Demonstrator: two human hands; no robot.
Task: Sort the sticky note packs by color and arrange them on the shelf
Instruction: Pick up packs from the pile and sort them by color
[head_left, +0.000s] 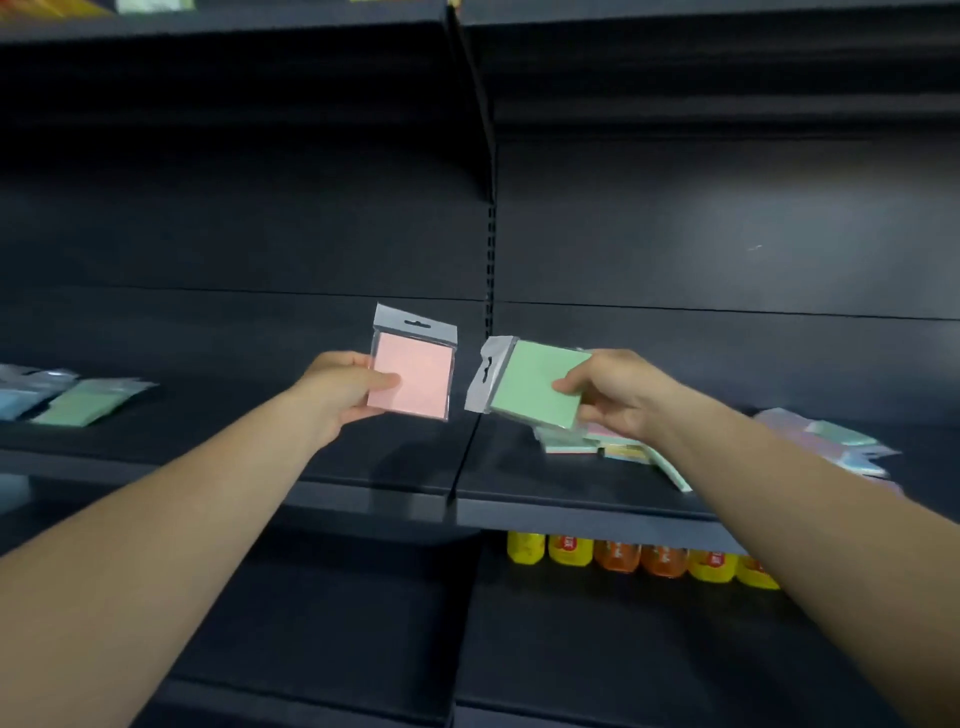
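While the left hand (343, 387) pinches a pink pack (413, 379) and the right hand (618, 392) a green pack (535, 384), fingers closed on each; slick wrappers could slip, or colours get mixed.

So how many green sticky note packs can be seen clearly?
3: one in the right hand (green pack), one lying on the shelf's far left, one atop the right pile. More may be hidden in the piles.
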